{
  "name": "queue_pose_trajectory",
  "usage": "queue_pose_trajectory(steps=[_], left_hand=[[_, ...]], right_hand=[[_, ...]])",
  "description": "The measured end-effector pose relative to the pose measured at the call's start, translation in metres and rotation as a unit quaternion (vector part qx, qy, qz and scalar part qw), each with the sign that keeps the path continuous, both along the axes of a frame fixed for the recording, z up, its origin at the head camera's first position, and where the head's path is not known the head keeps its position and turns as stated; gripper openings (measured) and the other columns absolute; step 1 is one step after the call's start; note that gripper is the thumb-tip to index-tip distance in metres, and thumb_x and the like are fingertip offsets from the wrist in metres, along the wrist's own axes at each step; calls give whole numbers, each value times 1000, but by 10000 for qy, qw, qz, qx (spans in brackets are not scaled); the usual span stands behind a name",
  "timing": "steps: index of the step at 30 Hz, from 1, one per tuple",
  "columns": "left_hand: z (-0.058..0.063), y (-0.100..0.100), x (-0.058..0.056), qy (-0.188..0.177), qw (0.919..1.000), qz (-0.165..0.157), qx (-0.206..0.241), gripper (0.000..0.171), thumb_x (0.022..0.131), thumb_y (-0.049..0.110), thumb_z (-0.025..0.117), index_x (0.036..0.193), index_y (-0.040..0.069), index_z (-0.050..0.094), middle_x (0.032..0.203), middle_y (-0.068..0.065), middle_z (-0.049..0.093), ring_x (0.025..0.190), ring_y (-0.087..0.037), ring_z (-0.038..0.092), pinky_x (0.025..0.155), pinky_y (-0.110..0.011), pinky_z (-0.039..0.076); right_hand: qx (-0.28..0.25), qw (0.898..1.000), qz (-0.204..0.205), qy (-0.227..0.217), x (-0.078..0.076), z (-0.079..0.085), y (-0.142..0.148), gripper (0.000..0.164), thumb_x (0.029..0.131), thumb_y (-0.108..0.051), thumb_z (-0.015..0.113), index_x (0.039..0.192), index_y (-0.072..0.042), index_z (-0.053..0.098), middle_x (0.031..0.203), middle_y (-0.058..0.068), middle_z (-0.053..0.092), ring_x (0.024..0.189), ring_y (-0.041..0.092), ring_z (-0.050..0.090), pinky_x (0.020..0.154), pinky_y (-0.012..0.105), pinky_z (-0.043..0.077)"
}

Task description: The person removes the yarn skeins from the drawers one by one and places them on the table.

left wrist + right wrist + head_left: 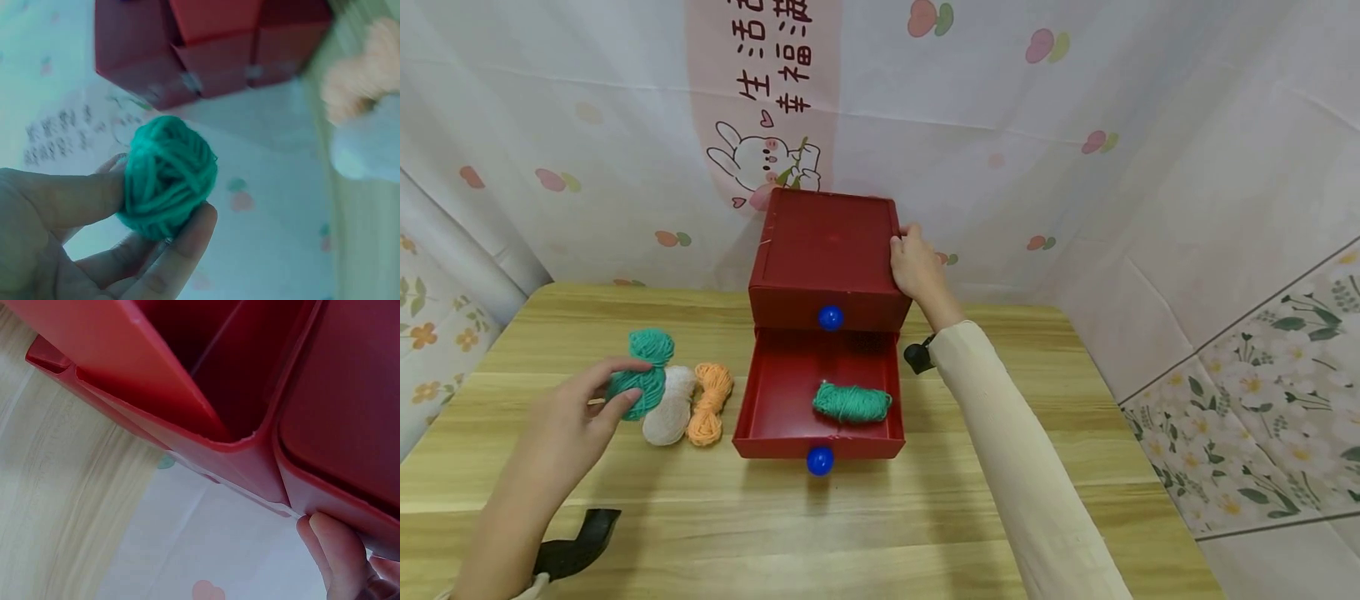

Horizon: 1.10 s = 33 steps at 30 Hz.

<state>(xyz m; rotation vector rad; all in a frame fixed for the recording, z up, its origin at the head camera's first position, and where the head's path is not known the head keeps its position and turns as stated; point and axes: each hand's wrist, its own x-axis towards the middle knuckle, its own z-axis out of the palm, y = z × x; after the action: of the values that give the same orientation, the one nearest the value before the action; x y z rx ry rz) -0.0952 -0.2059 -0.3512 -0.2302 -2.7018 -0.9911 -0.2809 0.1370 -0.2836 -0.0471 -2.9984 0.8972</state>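
Observation:
My left hand [568, 417] pinches a green skein of yarn [169, 178] between thumb and fingers, at the left of the table. In the head view the skein overlaps a white skein [668, 407], with an orange skein [709, 404] beside it. A red drawer box [831, 242] stands at the back against the curtain. Its lower drawer [775, 408] is pulled out and holds another green skein [852, 403] lying sideways. My right hand [917, 262] grips the box's upper right edge; the right wrist view shows fingertips [337, 534] against its side.
Blue round knobs mark the closed upper drawer [831, 317] and the lower drawer's front. The wooden table [1000, 467] reaches back to a printed curtain [1000, 142]. Black straps [580, 546] hang at both wrists.

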Motion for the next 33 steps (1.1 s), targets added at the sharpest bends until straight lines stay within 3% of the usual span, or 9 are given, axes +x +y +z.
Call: queue_pose_trajectory(steps=[7,16,23,29,33], left_hand=[[-23,-24,-5,-464,9984,173,-265,29,91,3,56,120,1,52,111,-42,52,93,-58,55,69,-62,47],[-47,-41,-16,-875,9955,211,-305,28,89,1,58,115,-2,52,107,-46,51,88,-57,57,57,-55,49],[-63,-48,-26,-1337,9902,177,-356,27,89,4,58,115,-2,51,113,-46,47,96,-58,53,64,-56,48],[-77,-49,-35,-1923,9804,43,-438,30,90,8,57,117,-3,50,114,-46,47,103,-59,48,69,-57,46],[-81,-48,-34,-1983,9792,14,-430,31,91,9,57,118,-3,49,117,-46,45,105,-59,47,72,-60,46]], right_hand=[[-5,10000,7,44,-1,-1,2,45,102,-31,25,140,-7,27,124,21,55,101,32,57,88,44,44],[43,10000,45,69,-1,0,2,45,102,-31,25,140,-7,27,126,21,54,104,32,56,91,44,43],[45,9999,40,81,-1,1,1,44,102,-30,25,139,-7,28,127,20,53,107,33,55,93,44,42],[111,9999,-11,80,0,2,0,43,102,-31,24,138,-8,28,122,19,55,103,30,56,91,41,43],[24,10000,-12,61,0,0,0,44,102,-32,24,139,-8,28,121,18,56,99,30,56,88,42,44]])
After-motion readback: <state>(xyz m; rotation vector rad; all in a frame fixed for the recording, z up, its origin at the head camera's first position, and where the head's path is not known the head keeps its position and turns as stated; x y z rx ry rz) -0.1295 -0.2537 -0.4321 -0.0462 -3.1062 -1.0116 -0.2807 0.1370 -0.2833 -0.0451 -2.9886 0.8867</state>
